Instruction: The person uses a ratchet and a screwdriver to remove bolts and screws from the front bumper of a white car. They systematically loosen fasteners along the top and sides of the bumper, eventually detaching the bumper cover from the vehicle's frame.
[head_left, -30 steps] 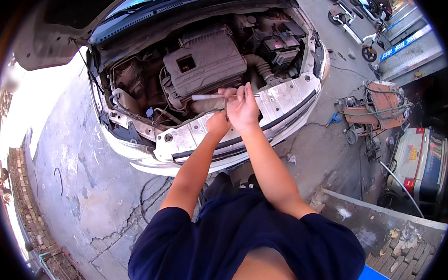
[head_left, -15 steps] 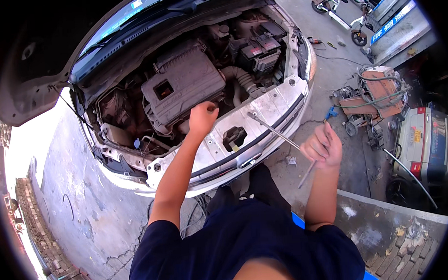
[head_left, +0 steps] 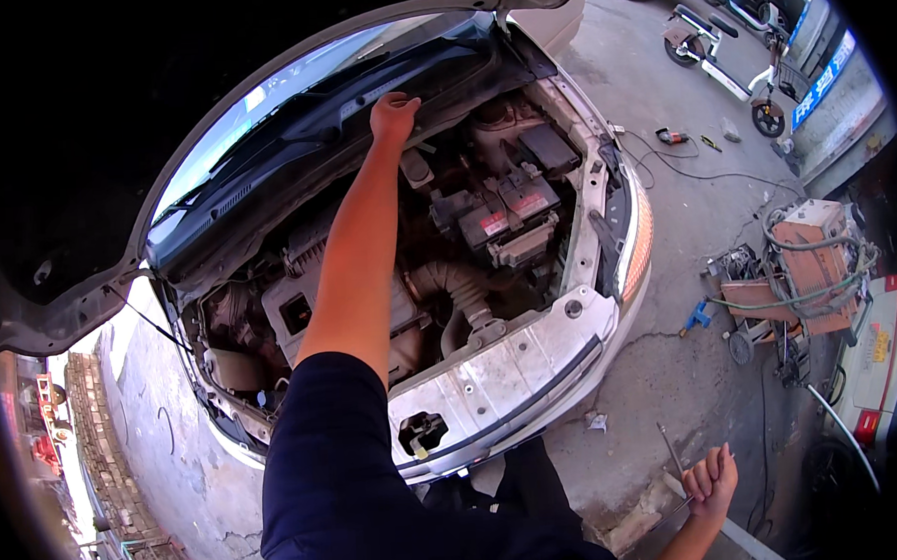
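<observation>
Swung the left grip [head_left: 394,120] far forward since half a second ago, from the front edge of the engine cover [head_left: 404,314] to over the dark cowl [head_left: 450,80] at the foot of the windscreen [head_left: 280,92]. Meanwhile drew the right grip [head_left: 711,483] back toward the body, farther from the white bumper [head_left: 574,395].

Reaching with the left forearm [head_left: 358,264] straight across the engine cover, hiding much of it. Holding the left fingers partly curled; cannot tell whether grasping or bare, nor whether touching the cowl or hanging above it.

Clenching a thin metal tool [head_left: 668,446] in the right grip, low at the right, beside the car and above the floor [head_left: 673,370]. Pointing one slim length up and leftward, another down and leftward; cannot tell whether holding one bent piece or two separate rods.

To the right of the left forearm, showing the battery [head_left: 515,209] with red labels, and nearer the body the ribbed hose [head_left: 459,280] and the white front panel [head_left: 512,362]. At far left, showing the dark raised bonnet [head_left: 75,216]. On the floor beyond the headlamp [head_left: 639,247], showing a small blue object [head_left: 695,317] near a hose-draped cart [head_left: 807,234], and farther off a white scooter [head_left: 725,76].
</observation>
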`<move>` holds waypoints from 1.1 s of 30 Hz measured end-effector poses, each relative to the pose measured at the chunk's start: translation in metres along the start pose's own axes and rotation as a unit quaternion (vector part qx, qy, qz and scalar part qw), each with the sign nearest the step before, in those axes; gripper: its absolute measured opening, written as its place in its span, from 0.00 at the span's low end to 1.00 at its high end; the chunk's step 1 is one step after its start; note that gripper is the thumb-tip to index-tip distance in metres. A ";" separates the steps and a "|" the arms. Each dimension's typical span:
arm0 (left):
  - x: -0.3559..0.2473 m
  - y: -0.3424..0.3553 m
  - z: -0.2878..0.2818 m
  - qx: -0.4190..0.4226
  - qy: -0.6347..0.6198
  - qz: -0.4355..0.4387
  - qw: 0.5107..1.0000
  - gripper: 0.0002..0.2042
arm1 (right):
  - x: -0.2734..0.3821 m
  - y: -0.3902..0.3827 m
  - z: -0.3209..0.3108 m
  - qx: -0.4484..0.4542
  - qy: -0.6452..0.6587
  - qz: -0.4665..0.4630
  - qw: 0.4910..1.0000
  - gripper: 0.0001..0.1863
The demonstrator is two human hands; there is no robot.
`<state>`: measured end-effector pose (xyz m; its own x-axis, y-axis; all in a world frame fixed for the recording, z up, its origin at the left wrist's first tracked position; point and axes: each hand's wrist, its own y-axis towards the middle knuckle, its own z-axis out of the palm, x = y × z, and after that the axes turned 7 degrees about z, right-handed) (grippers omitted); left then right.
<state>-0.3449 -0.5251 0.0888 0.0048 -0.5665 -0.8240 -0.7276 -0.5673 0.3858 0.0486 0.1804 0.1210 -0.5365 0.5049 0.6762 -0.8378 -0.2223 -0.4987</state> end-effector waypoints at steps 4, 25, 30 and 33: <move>0.021 -0.019 0.023 -0.063 -0.049 -0.105 0.991 0.32 | 0.004 0.026 0.001 -0.004 0.049 0.061 0.997 0.28; -0.124 -0.654 -0.263 0.213 -0.009 0.072 0.974 0.07 | -0.196 -0.066 0.250 0.497 -0.458 -0.012 0.737 0.15; -0.102 -0.695 -0.371 0.125 0.086 0.057 0.987 0.15 | -0.272 -0.160 0.276 0.344 -0.674 -0.015 0.653 0.16; -0.078 -0.687 -0.392 0.097 0.096 0.084 0.987 0.17 | -0.299 -0.177 0.288 0.298 -0.714 0.004 0.634 0.17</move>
<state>0.4235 -0.3252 0.0501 -0.0102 -0.7563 -0.6541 -0.8465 -0.3417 0.4083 0.3286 -0.1713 0.1630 0.2693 -0.6730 0.6889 -0.4957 -0.7101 -0.5000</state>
